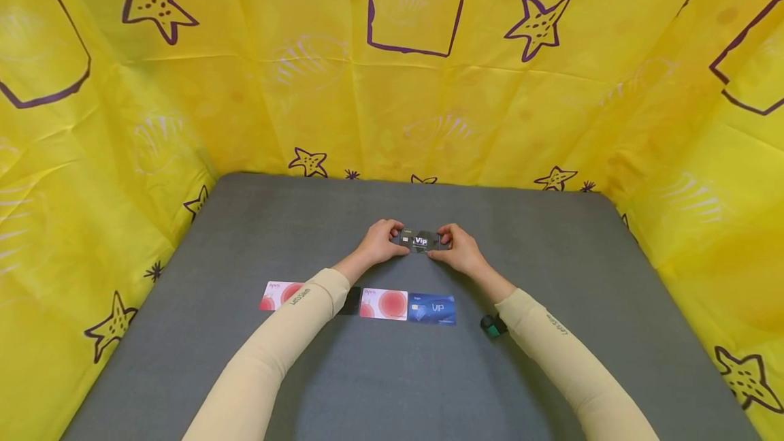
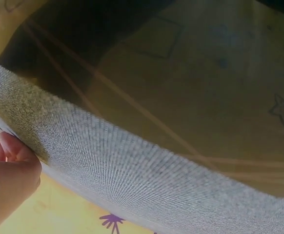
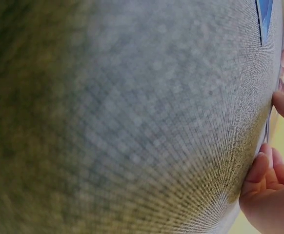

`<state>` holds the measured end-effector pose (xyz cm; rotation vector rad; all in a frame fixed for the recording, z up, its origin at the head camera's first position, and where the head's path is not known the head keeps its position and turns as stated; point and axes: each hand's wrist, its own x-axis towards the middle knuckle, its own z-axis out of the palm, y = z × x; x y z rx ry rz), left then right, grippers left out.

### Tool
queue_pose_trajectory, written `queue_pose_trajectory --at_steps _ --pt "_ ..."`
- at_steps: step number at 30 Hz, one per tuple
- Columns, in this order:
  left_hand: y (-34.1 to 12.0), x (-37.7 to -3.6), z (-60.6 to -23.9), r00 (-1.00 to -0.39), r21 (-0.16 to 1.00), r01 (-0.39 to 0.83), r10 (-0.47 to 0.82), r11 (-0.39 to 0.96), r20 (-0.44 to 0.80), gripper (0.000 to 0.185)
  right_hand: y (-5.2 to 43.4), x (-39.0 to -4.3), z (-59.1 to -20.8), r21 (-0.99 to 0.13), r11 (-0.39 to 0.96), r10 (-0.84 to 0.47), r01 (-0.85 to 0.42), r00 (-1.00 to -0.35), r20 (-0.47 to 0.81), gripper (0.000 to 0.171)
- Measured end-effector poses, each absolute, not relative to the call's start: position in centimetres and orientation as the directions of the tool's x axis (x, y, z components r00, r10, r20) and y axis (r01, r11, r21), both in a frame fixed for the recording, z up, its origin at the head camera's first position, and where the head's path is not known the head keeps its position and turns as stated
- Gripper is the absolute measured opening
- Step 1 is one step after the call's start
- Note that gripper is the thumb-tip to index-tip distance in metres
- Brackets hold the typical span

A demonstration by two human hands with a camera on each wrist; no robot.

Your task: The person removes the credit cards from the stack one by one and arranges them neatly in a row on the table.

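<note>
A dark card marked VIP [image 1: 420, 240] is held just above the grey table [image 1: 551, 257], near its middle. My left hand [image 1: 395, 240] pinches its left end and my right hand [image 1: 442, 245] pinches its right end, fingers curled round the edges. In the left wrist view only curled fingertips [image 2: 10, 161] show at the lower left, against the grey surface [image 2: 142, 175]. The right wrist view shows my fingers [image 3: 283, 105] at the right edge, beside the blurred grey surface [image 3: 132, 122]; the card itself is hard to make out there.
Closer to me lies a row of cards: a pink-and-white card [image 1: 278, 295], a dark card [image 1: 352, 300] half under my left sleeve, another pink-and-white card [image 1: 384, 303] and a blue VIP card [image 1: 432, 309]. Yellow star-printed sheeting [image 1: 392, 87] walls three sides.
</note>
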<state>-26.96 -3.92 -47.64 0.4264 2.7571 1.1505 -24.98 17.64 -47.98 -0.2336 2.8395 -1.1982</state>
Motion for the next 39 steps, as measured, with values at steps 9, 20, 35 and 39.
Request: queue_pose_trajectory --at_steps 9,20,35,39 --pt "-3.85 -26.71 -47.46 -0.953 0.701 0.225 0.303 0.677 0.013 0.052 17.59 -24.92 -48.06 -0.715 0.685 -0.165 -0.139 -0.986 0.034 0.053" --pt "-3.68 -26.6 -47.62 -0.959 0.717 0.224 0.282 0.66 0.039 0.054 17.61 -24.93 -48.16 -0.731 0.668 -0.173 -0.142 -0.984 0.034 0.056" --pt "-3.54 -26.27 -47.31 -0.957 0.727 0.207 0.288 0.655 0.013 0.053 17.39 -24.58 -47.92 -0.739 0.661 -0.17 -0.131 -0.985 0.022 0.056" --pt "-3.61 -26.22 -47.26 -0.956 0.726 0.218 0.294 0.652 0.023 0.054 17.38 -24.42 -47.85 -0.746 0.652 -0.173 -0.137 -0.984 0.029 0.057"
